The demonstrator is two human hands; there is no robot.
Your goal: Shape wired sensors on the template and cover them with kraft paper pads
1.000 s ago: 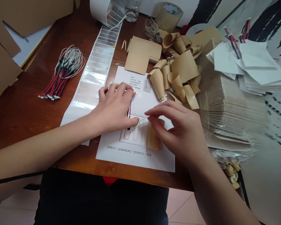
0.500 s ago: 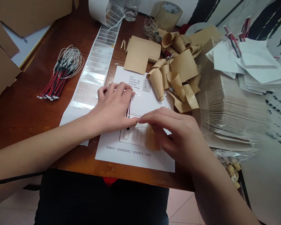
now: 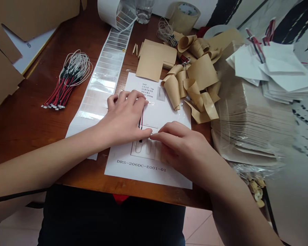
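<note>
A printed white sheet (image 3: 133, 171) with a square outline lies at the table's front. On it runs a wire lead (image 3: 140, 134), its red and black part going up under my left hand and its pale thin part looping inside the square. My left hand (image 3: 125, 118) rests on the sheet with fingers spread, the thumb pressing down beside the lead. My right hand (image 3: 181, 143) is closed at the square's right side, fingers bent together on the pale wire near my left thumb tip. Its fingertips and the wire's far end are partly hidden. Clear film seems to cover the square.
Left are a bundle of wire leads (image 3: 66, 78) and a strip of clear labels (image 3: 105, 71). Brown paper squares (image 3: 151, 61) and curled brown pieces (image 3: 193, 89) lie behind the sheet. A bagged stack of cards (image 3: 254, 119) stands right, beside a tape roll (image 3: 184, 18) farther back.
My right hand has drawn its fingers in and settled lower, nearer my left thumb. Brown paper visible beneath it before is now mostly covered. My left hand stays in place.
</note>
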